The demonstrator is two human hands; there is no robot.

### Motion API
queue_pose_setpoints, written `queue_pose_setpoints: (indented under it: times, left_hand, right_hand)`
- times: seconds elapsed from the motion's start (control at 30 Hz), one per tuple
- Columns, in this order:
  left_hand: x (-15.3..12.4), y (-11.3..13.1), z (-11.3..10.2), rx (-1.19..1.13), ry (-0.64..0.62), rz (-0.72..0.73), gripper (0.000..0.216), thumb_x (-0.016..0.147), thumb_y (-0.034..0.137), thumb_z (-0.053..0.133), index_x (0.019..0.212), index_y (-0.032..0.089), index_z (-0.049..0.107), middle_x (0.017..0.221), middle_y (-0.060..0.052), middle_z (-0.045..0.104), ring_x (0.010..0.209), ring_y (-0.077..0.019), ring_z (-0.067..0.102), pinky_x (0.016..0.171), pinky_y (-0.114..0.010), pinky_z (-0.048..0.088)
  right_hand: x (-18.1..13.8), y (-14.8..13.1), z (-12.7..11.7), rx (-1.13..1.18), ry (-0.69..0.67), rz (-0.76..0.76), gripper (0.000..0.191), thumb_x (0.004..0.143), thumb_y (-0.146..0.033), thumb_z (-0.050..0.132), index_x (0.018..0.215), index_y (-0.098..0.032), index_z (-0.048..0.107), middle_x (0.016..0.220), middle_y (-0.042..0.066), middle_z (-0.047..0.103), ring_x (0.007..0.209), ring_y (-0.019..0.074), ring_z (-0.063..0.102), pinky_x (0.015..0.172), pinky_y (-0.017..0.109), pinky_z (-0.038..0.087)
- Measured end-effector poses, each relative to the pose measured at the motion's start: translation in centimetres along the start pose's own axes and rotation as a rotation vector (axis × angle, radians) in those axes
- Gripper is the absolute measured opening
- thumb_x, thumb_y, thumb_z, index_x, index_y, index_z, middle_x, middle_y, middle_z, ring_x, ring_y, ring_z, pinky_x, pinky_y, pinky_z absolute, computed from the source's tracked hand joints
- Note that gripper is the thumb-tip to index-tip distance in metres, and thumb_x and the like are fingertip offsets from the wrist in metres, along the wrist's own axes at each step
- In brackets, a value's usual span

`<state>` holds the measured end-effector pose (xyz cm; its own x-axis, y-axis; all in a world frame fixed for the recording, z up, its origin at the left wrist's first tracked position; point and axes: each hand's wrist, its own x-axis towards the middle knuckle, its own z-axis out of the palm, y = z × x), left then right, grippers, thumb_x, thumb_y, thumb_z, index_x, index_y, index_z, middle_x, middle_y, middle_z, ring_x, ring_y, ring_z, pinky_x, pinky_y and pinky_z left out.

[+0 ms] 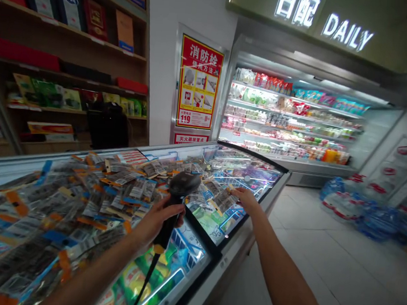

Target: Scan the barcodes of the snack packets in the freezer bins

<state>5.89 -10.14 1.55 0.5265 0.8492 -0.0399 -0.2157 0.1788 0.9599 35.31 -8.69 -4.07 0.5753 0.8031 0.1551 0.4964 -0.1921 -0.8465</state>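
Observation:
A black handheld barcode scanner (pixel 175 206) is upright in my left hand (pixel 162 224), its head tipped toward the far right and its cable hanging below. My right hand (pixel 244 199) is closed on the edge of a clear packet (pixel 224 199) with dark contents, over the glass lid of a chest freezer. Many similar packets (pixel 113 188) with orange and blue tops are heaped across the lid, to the left of and beyond the scanner. Blur hides what the labels say.
Under the glass of the chest freezer (pixel 229 261) lie green and yellow bags (pixel 142 278). A lit refrigerated display (pixel 290 112) stands at the back. Shelves (pixel 75 36) with boxes rise at the left. Bottled water packs (pixel 346 199) sit on the floor at the right.

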Motion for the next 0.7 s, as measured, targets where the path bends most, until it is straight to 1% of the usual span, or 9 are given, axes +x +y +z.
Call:
queue_pose_setpoints:
  times: [0.07, 0.23, 0.3, 0.37, 0.43, 0.5, 0.53, 0.6, 0.7]
  left_hand:
    - [0.5, -0.4, 1.0, -0.02, -0.042, -0.057, 0.024, 0.058, 0.032, 0.064, 0.069, 0.015, 0.051, 0.059, 0.001, 0.056, 0.047, -0.0086, 0.051, 0.047, -0.021, 0.039]
    - [0.8, -1.4, 2.3, -0.024, -0.115, -0.029, 0.026, 0.06, 0.037, 0.062, 0.066, 0.015, 0.049, 0.055, 0.002, 0.053, 0.043, -0.0064, 0.047, 0.042, -0.018, 0.034]
    - [0.7, -1.8, 2.1, -0.01, -0.121, 0.002, 0.028, 0.061, 0.039, 0.062, 0.064, 0.015, 0.049, 0.052, 0.002, 0.052, 0.042, -0.0054, 0.046, 0.041, -0.017, 0.032]
    - [0.9, -2.1, 1.7, -0.033, -0.099, 0.014, 0.03, 0.06, 0.041, 0.062, 0.065, 0.014, 0.049, 0.052, 0.002, 0.051, 0.041, -0.005, 0.045, 0.041, -0.017, 0.032]
    - [1.4, -2.3, 1.7, -0.088, -0.06, 0.028, 0.032, 0.059, 0.043, 0.063, 0.07, 0.015, 0.05, 0.055, 0.002, 0.052, 0.042, -0.0051, 0.045, 0.042, -0.018, 0.033]
    - [2.2, -2.4, 2.2, -0.128, -0.041, 0.05, 0.034, 0.06, 0.044, 0.062, 0.074, 0.015, 0.051, 0.057, 0.002, 0.054, 0.042, -0.0054, 0.046, 0.043, -0.018, 0.034]
    - [2.7, -2.4, 2.6, -0.138, -0.037, 0.059, 0.035, 0.06, 0.045, 0.061, 0.075, 0.015, 0.051, 0.058, 0.002, 0.054, 0.042, -0.0054, 0.046, 0.042, -0.018, 0.034]
    - [3.4, -2.5, 3.6, -0.143, -0.049, 0.048, 0.035, 0.061, 0.046, 0.06, 0.075, 0.015, 0.05, 0.058, 0.002, 0.054, 0.042, -0.0055, 0.046, 0.042, -0.018, 0.033]
    - [3.9, -2.4, 4.9, -0.139, -0.137, -0.011, 0.035, 0.061, 0.046, 0.06, 0.072, 0.015, 0.048, 0.06, 0.001, 0.054, 0.043, -0.0063, 0.047, 0.043, -0.02, 0.034]
  right_hand:
    - [0.4, -1.4, -0.3, 0.065, 0.024, -0.053, 0.026, 0.065, -0.038, 0.049, 0.073, -0.017, 0.062, 0.067, 0.003, 0.063, 0.06, 0.0149, 0.056, 0.054, 0.027, 0.041]
    - [0.2, -4.2, 1.0, 0.102, 0.011, -0.292, 0.015, 0.058, -0.03, 0.059, 0.066, -0.018, 0.064, 0.063, 0.0, 0.062, 0.066, 0.0171, 0.055, 0.063, 0.028, 0.04]
    - [-0.6, -4.1, 2.2, 0.159, 0.03, -0.353, 0.018, 0.058, -0.028, 0.06, 0.072, -0.019, 0.063, 0.068, 0.0, 0.062, 0.067, 0.0174, 0.056, 0.064, 0.029, 0.041]
    - [-1.6, -3.3, 3.5, 0.269, 0.042, -0.334, 0.028, 0.057, -0.026, 0.061, 0.084, -0.019, 0.059, 0.073, 0.0, 0.062, 0.067, 0.017, 0.056, 0.063, 0.029, 0.042]
    - [-2.4, -2.3, 4.5, 0.426, -0.033, -0.303, 0.037, 0.059, -0.024, 0.061, 0.095, -0.02, 0.054, 0.079, 0.0, 0.062, 0.069, 0.0164, 0.057, 0.063, 0.029, 0.044]
    - [-2.6, -1.5, 5.0, 0.519, -0.158, -0.31, 0.036, 0.061, -0.025, 0.059, 0.096, -0.019, 0.054, 0.083, 0.002, 0.063, 0.073, 0.0167, 0.057, 0.066, 0.03, 0.044]
    - [-2.2, -1.2, 5.1, 0.553, -0.183, -0.305, 0.034, 0.062, -0.026, 0.059, 0.095, -0.019, 0.055, 0.084, 0.003, 0.063, 0.074, 0.0171, 0.057, 0.067, 0.03, 0.044]
    - [-0.9, -1.0, 5.0, 0.627, -0.114, -0.26, 0.031, 0.063, -0.029, 0.058, 0.091, -0.017, 0.056, 0.084, 0.004, 0.064, 0.075, 0.0176, 0.058, 0.068, 0.03, 0.045]
    - [2.1, -0.7, 4.1, 0.731, 0.11, -0.149, 0.032, 0.061, -0.033, 0.059, 0.088, -0.017, 0.056, 0.082, 0.004, 0.064, 0.074, 0.0175, 0.058, 0.066, 0.029, 0.045]
